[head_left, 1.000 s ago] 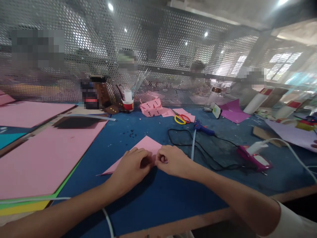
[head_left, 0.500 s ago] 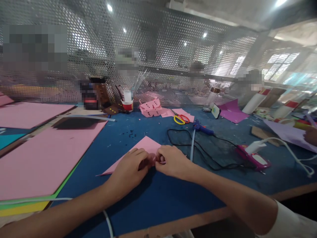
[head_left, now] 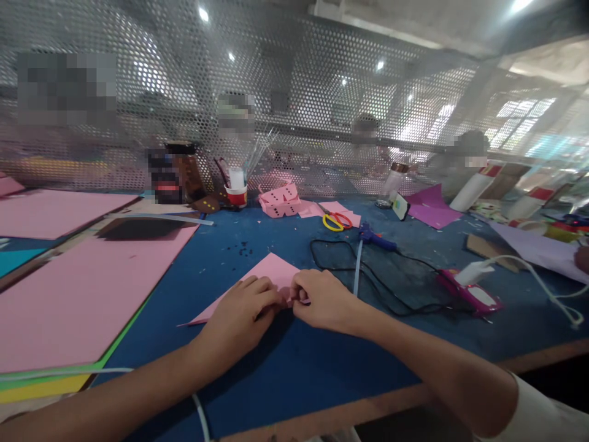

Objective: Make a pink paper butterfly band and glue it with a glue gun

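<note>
A folded pink paper [head_left: 272, 267] lies on the blue table in front of me, its peak pointing away and one sharp corner out to the left. My left hand [head_left: 246, 310] is closed on the paper's near edge, with thumb and fingers together around it. Close beside it, my right hand [head_left: 322, 301] pinches the same edge, fingers curled in. The fingertips almost meet at the middle of the fold, and the hands cover much of the near edge.
Large pink sheets [head_left: 92, 294] cover the left side. Scissors [head_left: 335, 221], a blue glue gun [head_left: 377, 238] with its black cord, and a magenta power strip [head_left: 472, 294] lie right. A paper cup [head_left: 236, 195] and pink paper basket [head_left: 279, 200] stand by the perforated metal screen [head_left: 304, 80].
My right hand has shifted very slightly right along the paper's near edge, and its fingers have curled more. My left fingers have flattened a little onto the fold.
</note>
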Tool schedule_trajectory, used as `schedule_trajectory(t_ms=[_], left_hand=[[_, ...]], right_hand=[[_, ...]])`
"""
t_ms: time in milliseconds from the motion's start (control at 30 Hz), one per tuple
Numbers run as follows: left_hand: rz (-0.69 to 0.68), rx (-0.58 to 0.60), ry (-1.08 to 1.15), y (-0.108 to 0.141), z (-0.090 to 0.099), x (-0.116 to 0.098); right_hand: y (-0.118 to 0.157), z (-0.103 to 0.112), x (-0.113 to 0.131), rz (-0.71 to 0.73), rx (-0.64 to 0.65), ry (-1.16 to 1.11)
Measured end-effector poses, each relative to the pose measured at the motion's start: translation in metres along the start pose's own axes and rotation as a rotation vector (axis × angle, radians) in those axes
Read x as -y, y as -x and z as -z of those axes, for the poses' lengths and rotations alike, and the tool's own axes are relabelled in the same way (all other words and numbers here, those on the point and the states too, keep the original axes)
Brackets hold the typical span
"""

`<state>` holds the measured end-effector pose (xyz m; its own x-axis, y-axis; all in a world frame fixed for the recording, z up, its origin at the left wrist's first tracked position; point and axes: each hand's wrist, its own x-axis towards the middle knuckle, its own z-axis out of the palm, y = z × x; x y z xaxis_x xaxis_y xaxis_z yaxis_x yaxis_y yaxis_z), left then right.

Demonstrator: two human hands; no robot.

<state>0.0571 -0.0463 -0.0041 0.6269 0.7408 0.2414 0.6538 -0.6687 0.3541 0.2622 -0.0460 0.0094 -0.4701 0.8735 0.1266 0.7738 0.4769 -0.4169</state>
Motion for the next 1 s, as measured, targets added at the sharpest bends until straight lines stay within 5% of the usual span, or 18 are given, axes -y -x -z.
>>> schedule_trajectory(t_ms=[1000], left_hand=[[-0.026,0.006,0.013,-0.001,0.000,0.000]], right_hand=[[0.009,0.037,-0.017,-0.052,0.179,0.122]])
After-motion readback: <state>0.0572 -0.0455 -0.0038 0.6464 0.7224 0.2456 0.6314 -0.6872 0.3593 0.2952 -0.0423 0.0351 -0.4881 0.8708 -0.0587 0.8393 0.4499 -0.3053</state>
